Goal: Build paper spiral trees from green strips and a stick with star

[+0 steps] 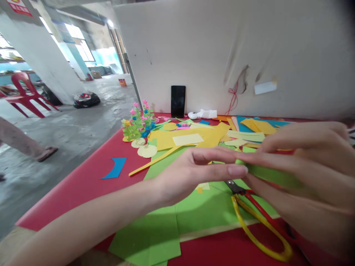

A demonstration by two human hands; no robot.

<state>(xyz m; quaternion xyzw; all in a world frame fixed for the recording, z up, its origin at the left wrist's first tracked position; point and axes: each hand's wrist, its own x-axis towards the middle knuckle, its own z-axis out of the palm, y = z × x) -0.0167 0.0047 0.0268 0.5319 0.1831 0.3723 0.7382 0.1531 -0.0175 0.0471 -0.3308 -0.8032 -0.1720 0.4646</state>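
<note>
My left hand [194, 171] reaches in over the table with its thumb and fingers pinched together on a narrow green paper strip [273, 175]. My right hand [307, 166], blurred, meets it fingertip to fingertip and grips the same strip, which runs back beneath its fingers. Just below the hands are scissors [235, 187] with one yellow and one red handle. Part of the red handle is hidden by my right hand, and I cannot tell whether that hand also touches it. Green paper sheets [155, 232] lie under both hands.
Yellow paper [163, 138] and coloured scraps cover the table's back. Small paper flowers [141, 120] stand at the far left, near a blue offcut [115, 169]. A black phone [178, 101] leans on the white panel [208, 48]. A person's leg [22, 138] shows at left.
</note>
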